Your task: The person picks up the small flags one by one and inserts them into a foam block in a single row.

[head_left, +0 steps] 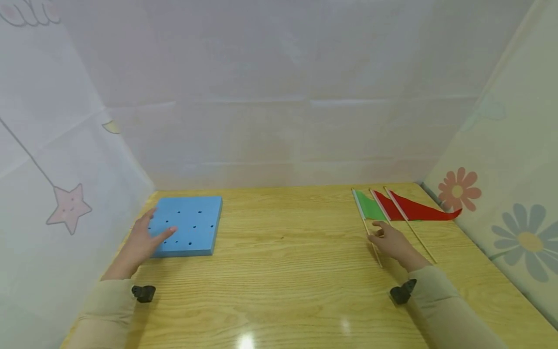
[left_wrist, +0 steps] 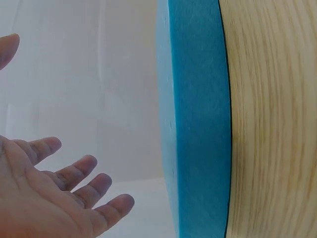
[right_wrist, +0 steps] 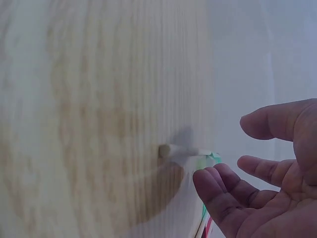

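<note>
A blue foam-like block (head_left: 202,235) with several small holes in its top lies flat at the left of the table. My left hand (head_left: 140,242) hovers over its left side, thumb and fingers spread; in the left wrist view that hand (left_wrist: 47,196) is apart from the block's edge (left_wrist: 203,124). At the right lie a green flag (head_left: 370,208) and two red pennants, the middle one (head_left: 384,202) and the right one (head_left: 420,208), all on thin wooden sticks. Loosely bent, my right hand (head_left: 392,242) is just above the green flag's stick (right_wrist: 183,150), holding nothing.
The wood-grain table (head_left: 279,281) stretches between the block and the flags. A pale cloth wall (head_left: 279,140) stands behind it, with printed side walls at left (head_left: 69,208) and right (head_left: 529,194). Both wrists wear small black devices.
</note>
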`<state>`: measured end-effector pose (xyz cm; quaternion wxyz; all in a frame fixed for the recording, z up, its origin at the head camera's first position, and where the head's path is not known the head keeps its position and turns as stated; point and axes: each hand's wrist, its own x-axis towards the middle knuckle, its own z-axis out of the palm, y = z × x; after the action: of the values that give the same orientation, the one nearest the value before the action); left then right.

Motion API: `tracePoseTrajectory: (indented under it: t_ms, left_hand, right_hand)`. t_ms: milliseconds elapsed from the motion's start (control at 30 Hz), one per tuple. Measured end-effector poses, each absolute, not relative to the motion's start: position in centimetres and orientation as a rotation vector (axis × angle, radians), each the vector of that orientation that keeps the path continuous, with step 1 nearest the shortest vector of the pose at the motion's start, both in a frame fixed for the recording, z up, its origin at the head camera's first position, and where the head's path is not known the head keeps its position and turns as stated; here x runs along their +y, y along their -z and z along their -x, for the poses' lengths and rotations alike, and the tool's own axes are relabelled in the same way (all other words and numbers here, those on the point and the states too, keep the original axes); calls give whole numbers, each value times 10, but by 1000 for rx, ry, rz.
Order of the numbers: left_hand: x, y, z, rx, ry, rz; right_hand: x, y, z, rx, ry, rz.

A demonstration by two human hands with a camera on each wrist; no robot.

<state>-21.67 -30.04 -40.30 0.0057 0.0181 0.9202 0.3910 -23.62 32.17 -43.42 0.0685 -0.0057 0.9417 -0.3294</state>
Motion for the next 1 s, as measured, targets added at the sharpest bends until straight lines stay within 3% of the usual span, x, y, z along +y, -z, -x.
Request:
tracePoseTrajectory:
  t_ms: [533, 1000]
  left_hand:
    - [-345, 403, 212, 2800, -1380, 35]
    - [-362, 425, 220, 2750, -1250, 38]
  right_hand:
    - [324, 438, 229, 2744, 1128, -41]
    - [324, 442, 226, 2734, 1155, -83]
